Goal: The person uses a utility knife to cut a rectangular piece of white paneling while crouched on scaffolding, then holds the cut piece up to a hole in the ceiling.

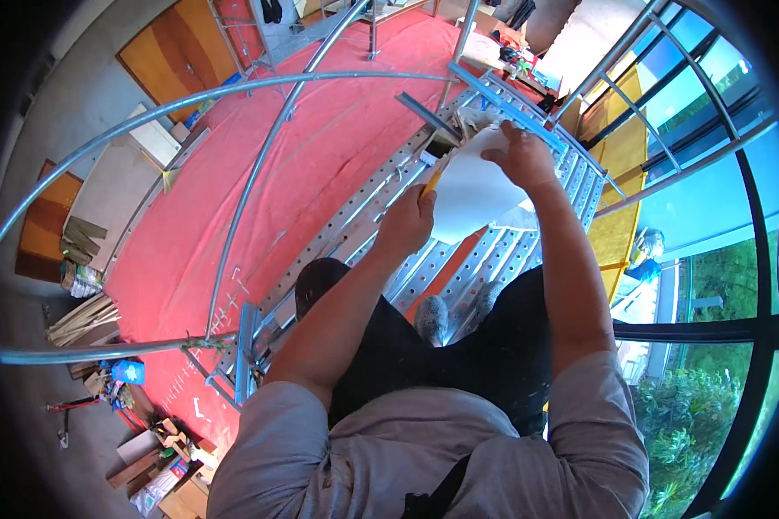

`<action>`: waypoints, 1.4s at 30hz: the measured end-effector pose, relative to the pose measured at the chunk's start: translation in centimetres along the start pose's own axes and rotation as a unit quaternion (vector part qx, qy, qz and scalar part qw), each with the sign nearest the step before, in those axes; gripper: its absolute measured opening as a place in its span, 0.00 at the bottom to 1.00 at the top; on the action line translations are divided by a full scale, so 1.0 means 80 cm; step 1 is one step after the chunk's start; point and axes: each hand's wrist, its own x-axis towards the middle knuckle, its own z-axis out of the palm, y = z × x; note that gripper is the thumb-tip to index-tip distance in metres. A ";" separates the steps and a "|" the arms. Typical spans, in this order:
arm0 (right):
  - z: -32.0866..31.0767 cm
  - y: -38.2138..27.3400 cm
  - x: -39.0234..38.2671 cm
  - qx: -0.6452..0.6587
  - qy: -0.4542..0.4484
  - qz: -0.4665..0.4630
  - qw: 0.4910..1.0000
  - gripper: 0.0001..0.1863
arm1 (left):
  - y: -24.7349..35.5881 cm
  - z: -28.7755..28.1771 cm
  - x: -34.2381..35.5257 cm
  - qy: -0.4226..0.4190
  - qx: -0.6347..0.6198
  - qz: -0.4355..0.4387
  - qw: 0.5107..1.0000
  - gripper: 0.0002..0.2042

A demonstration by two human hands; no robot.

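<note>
I am on a perforated metal scaffold platform (346, 246), knees bent. My left hand (407, 221) is closed around a slim yellow tool (434, 180), whose exact kind I cannot make out. It sits at the left edge of a curved white sheet (476, 195). At the sheet's far right edge, my right hand (525, 160) grips it with bent fingers. The sheet is raised over the planks, in front of my knees. Just beyond it lies a crumpled pale bag (474, 119), partly hidden by the sheet.
Curved metal scaffold tubes (260, 177) cross on my left, above a red floor covering (182, 268) well below. Scaffold rails (636, 108) and large windows (710, 199) flank my right. An orange strip (448, 275) runs along the planks near my grey shoes (430, 318). Wood scraps (173, 441) lie lower left.
</note>
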 end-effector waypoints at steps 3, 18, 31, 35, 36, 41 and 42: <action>-0.006 -0.012 0.003 0.008 -0.021 -0.001 1.000 0.31 | -0.002 0.008 0.008 -0.008 -0.005 -0.017 1.000 0.22; -0.004 0.005 0.015 0.011 -0.017 -0.011 1.000 0.30 | -0.017 0.032 0.021 -0.004 0.033 -0.036 0.999 0.22; -0.011 -0.008 0.005 0.021 -0.015 -0.028 0.999 0.30 | -0.059 0.055 0.004 0.025 0.037 -0.016 0.999 0.22; -0.005 0.001 0.002 0.015 -0.016 -0.010 1.000 0.29 | -0.043 0.052 0.001 0.038 0.047 -0.001 0.998 0.22; -0.006 0.009 0.007 0.003 -0.018 -0.006 1.000 0.29 | -0.036 0.053 0.007 0.027 0.042 -0.007 0.999 0.22; -0.009 0.016 0.001 0.014 -0.004 -0.013 1.000 0.29 | -0.025 0.061 0.006 0.013 0.059 -0.019 0.998 0.20; -0.011 0.016 0.005 0.006 -0.010 -0.007 1.000 0.29 | -0.031 0.062 0.009 0.010 0.059 -0.019 0.998 0.20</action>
